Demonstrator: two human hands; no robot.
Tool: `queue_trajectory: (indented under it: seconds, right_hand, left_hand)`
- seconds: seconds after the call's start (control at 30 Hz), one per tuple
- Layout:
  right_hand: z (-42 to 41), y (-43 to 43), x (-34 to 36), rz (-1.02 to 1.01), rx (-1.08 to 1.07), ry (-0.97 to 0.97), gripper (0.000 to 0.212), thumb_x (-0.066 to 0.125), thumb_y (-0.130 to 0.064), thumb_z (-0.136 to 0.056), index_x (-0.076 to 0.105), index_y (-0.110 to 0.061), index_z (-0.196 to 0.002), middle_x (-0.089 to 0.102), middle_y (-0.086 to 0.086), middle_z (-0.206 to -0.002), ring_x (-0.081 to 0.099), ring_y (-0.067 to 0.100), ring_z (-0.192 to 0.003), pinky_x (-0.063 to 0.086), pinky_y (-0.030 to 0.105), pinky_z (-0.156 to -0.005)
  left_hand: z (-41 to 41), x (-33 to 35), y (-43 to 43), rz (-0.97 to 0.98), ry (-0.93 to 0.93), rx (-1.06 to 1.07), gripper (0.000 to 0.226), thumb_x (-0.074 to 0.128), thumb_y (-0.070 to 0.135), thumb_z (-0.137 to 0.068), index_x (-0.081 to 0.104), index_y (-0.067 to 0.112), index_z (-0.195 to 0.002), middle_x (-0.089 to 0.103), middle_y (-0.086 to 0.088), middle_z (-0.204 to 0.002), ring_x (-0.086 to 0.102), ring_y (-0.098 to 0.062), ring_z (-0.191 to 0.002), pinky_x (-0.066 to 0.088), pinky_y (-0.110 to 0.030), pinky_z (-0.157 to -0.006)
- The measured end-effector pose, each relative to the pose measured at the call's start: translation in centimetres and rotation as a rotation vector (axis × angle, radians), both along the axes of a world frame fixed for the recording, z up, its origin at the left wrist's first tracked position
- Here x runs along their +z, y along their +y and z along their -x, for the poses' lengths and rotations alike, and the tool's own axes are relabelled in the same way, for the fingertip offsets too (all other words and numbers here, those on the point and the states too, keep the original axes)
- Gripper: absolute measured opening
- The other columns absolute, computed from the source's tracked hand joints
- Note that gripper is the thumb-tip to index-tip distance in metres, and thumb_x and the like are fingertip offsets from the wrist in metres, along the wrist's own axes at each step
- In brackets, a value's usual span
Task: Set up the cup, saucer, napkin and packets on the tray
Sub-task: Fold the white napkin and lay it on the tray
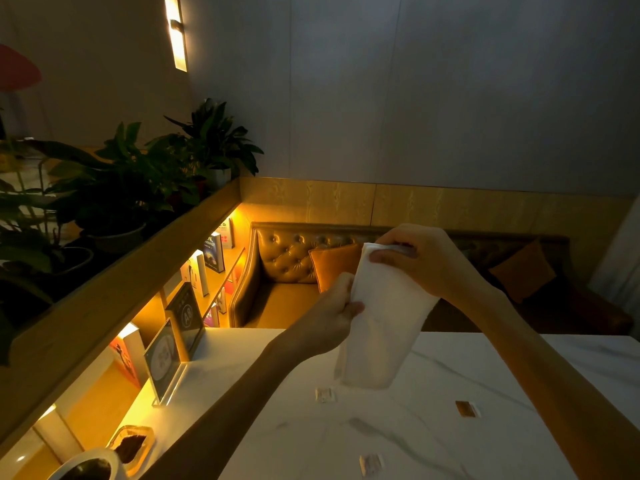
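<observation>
A white napkin (381,327) hangs folded in the air above the white marble table (519,393). My right hand (426,261) pinches its top corner. My left hand (332,313) grips its left edge lower down. Three small packets lie on the table below: a pale one (325,394), a brown one (467,408) and another (370,464) near the front. A white cup (93,465) with a dark inside shows at the bottom left. No saucer or tray is in view.
A small glass dish (133,445) with something brown sits beside the cup. Two standing acrylic signs (166,362) line the table's left edge by a lit bookshelf. Potted plants (121,188) stand on the ledge above. A tufted leather sofa (287,265) lies beyond the table.
</observation>
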State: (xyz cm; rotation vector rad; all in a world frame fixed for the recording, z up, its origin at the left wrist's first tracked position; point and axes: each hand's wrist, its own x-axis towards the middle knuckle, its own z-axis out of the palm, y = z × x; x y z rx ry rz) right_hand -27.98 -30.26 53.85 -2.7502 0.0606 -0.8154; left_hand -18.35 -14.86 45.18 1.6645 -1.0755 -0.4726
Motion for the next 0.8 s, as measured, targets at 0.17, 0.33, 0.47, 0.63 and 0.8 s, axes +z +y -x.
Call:
queue_trajectory:
  seconds: [0.17, 0.33, 0.47, 0.63, 0.8]
  right_hand:
    - [-0.1, -0.2, 0.2, 0.014, -0.007, -0.013, 0.025, 0.063, -0.032, -0.087, 0.067, -0.017, -0.107, 0.065, -0.001, -0.101, 0.051, -0.002, -0.076, 0.034, 0.01, -0.066]
    - [-0.1, -0.2, 0.2, 0.009, 0.007, -0.036, 0.024, 0.065, -0.03, -0.087, 0.068, -0.015, -0.106, 0.067, 0.0, -0.1, 0.053, 0.0, -0.077, 0.035, 0.01, -0.067]
    - [0.1, -0.3, 0.7, -0.016, 0.015, -0.095, 0.018, 0.064, -0.029, -0.087, 0.066, -0.019, -0.102, 0.06, -0.008, -0.093, 0.051, -0.008, -0.074, 0.034, 0.009, -0.064]
    - [1.1, -1.8, 1.6, -0.117, -0.024, -0.157, 0.015, 0.062, -0.031, -0.088, 0.064, -0.025, -0.102, 0.058, -0.014, -0.088, 0.055, -0.004, -0.077, 0.037, 0.013, -0.063]
    - [2.1, -3.4, 1.7, -0.209, -0.068, -0.232, 0.012, 0.061, -0.032, -0.088, 0.06, -0.033, -0.1, 0.055, -0.028, -0.087, 0.056, -0.006, -0.076, 0.038, 0.012, -0.063]
  left_hand:
    - [-0.3, -0.2, 0.3, 0.025, -0.006, -0.005, 0.023, 0.045, 0.021, -0.099, 0.037, 0.037, -0.113, 0.052, 0.001, -0.125, 0.056, -0.014, -0.109, 0.053, -0.025, -0.081]
    - [-0.9, -0.9, 0.6, 0.017, -0.088, 0.013, 0.024, 0.045, 0.023, -0.098, 0.037, 0.042, -0.11, 0.052, 0.004, -0.124, 0.056, -0.012, -0.108, 0.056, -0.029, -0.082]
    - [-0.8, -1.9, 0.4, -0.063, -0.076, 0.014, 0.037, 0.059, 0.029, -0.091, 0.038, 0.046, -0.115, 0.05, 0.018, -0.123, 0.053, -0.004, -0.107, 0.051, -0.018, -0.076]
    - [-0.9, -3.7, 0.5, -0.137, -0.126, 0.023, 0.044, 0.059, 0.03, -0.09, 0.044, 0.035, -0.132, 0.05, 0.021, -0.122, 0.051, 0.006, -0.097, 0.038, -0.008, -0.072]
    - [-1.3, -4.5, 0.6, -0.138, -0.16, 0.066, 0.042, 0.064, 0.025, -0.087, 0.05, 0.03, -0.127, 0.052, 0.016, -0.115, 0.05, -0.003, -0.102, 0.039, -0.013, -0.075]
